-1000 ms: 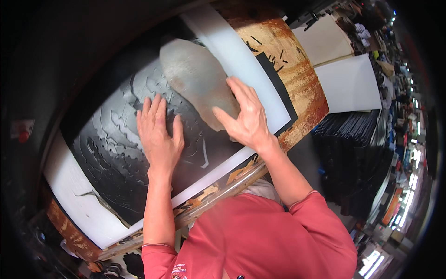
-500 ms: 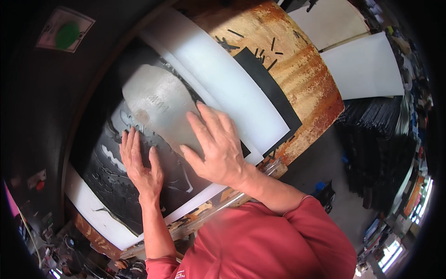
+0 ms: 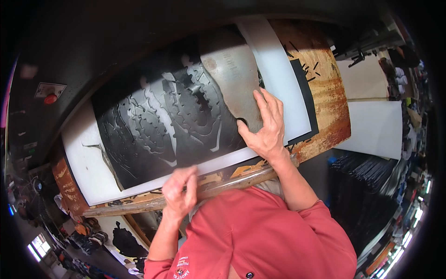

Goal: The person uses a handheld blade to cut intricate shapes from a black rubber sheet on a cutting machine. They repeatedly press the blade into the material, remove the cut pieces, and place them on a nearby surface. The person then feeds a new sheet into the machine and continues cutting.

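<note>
Two hands worked: right hand (image 3: 265, 128) spread flat on thin grey plate (image 3: 234, 79); left hand (image 3: 180, 190) blurred, cannot tell. Looked light, stiff, slippery. Best gripped by edge.

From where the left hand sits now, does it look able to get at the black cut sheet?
Probably yes: the left hand is at the table's near edge, just short of the black cut sheet, with nothing visible between them.

Dark machine housing (image 3: 139, 51) walls far side, near wooden rail (image 3: 223, 183) open
</note>
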`<state>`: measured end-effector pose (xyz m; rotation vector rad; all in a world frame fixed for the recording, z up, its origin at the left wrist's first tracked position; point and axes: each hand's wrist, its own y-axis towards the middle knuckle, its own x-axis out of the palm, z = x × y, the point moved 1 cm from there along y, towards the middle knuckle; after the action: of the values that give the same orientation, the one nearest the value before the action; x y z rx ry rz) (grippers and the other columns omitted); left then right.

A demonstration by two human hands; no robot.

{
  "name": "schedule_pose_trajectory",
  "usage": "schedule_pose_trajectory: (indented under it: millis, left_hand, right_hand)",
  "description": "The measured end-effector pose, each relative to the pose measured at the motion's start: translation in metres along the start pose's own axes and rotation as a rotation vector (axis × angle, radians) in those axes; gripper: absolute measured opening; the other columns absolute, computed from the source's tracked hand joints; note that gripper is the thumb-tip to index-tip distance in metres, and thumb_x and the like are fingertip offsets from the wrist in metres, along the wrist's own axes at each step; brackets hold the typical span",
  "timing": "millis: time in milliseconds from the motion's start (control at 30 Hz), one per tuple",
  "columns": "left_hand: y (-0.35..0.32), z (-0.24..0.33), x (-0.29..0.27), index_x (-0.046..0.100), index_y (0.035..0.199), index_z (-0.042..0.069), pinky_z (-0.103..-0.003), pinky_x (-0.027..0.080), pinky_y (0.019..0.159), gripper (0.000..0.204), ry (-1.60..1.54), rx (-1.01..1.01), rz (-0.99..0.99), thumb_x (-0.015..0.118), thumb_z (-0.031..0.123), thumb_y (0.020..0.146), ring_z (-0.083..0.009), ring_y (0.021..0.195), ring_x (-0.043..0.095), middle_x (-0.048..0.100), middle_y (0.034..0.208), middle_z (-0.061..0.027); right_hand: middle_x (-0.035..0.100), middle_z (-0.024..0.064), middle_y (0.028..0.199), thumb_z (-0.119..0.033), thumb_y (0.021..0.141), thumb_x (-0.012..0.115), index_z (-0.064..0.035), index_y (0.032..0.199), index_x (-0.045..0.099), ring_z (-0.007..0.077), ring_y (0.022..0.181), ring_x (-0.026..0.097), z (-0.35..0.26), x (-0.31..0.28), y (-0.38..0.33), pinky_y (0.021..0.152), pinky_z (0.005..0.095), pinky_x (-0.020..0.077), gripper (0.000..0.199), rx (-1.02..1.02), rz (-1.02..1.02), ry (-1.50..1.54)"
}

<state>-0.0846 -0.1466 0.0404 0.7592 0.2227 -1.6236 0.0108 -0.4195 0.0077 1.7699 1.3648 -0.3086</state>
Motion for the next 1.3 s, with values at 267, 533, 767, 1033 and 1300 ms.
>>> schedule_pose_trajectory:
  millis: [267, 533, 767, 1033, 1300]
  left_hand:
    - [-0.056, -0.013, 0.041, 0.073, 0.105, 0.005, -0.04, 0.052, 0.064, 0.023, 0.269, 0.091, 0.011, 0.083, 0.004, 0.084, -0.029, 0.073, 0.065, 0.067, 0.083, -0.0081]
    - [-0.054, -0.009, 0.043, 0.071, 0.102, 0.006, -0.041, 0.05, 0.063, 0.02, 0.292, 0.067, 0.034, 0.083, 0.005, 0.086, -0.0291, 0.073, 0.064, 0.063, 0.08, -0.0081]
    - [-0.056, -0.012, 0.042, 0.071, 0.099, 0.006, -0.042, 0.051, 0.062, 0.015, 0.301, 0.115, 0.092, 0.081, 0.004, 0.087, -0.03, 0.07, 0.064, 0.063, 0.079, -0.0091]
    - [-0.063, -0.017, 0.041, 0.067, 0.094, 0.007, -0.044, 0.052, 0.062, 0.013, 0.332, 0.195, 0.181, 0.08, 0.008, 0.092, -0.0321, 0.071, 0.065, 0.064, 0.08, -0.0097]
    - [-0.057, 0.0, 0.054, 0.066, 0.08, 0.003, -0.049, 0.053, 0.066, 0.022, 0.369, 0.124, 0.302, 0.077, 0.014, 0.096, -0.0386, 0.075, 0.067, 0.066, 0.078, -0.0161]
  right_hand:
    - [0.06, 0.0229, 0.134, -0.014, 0.07, 0.083, 0.0073, 0.134, 0.063, 0.0423, 0.121, 0.057, -0.002, 0.001, 0.001, 0.106, 0.0494, 0.0491, 0.07, -0.031, 0.038, -0.023]
    - [0.062, 0.0226, 0.135, -0.018, 0.07, 0.086, 0.006, 0.139, 0.062, 0.0389, 0.122, 0.058, 0.001, 0.004, -0.001, 0.107, 0.0471, 0.0493, 0.077, -0.069, 0.048, -0.043]
    - [0.056, 0.022, 0.148, -0.036, 0.077, 0.094, 0.0045, 0.145, 0.06, 0.0358, 0.135, 0.055, 0.001, -0.018, 0.0, 0.114, 0.0458, 0.0468, 0.086, -0.029, -0.08, 0.06]
    - [0.069, 0.0094, 0.081, -0.006, 0.097, 0.076, 0.0004, 0.092, 0.071, 0.0199, 0.07, 0.065, -0.056, -0.079, 0.052, 0.067, 0.0308, 0.0525, 0.009, -0.286, 0.289, 0.334]
    - [0.071, 0.0117, 0.083, -0.008, 0.1, 0.073, 0.0019, 0.098, 0.073, 0.014, 0.072, 0.064, -0.043, -0.106, 0.012, 0.069, 0.0305, 0.0531, 0.01, -0.311, 0.144, 0.227]
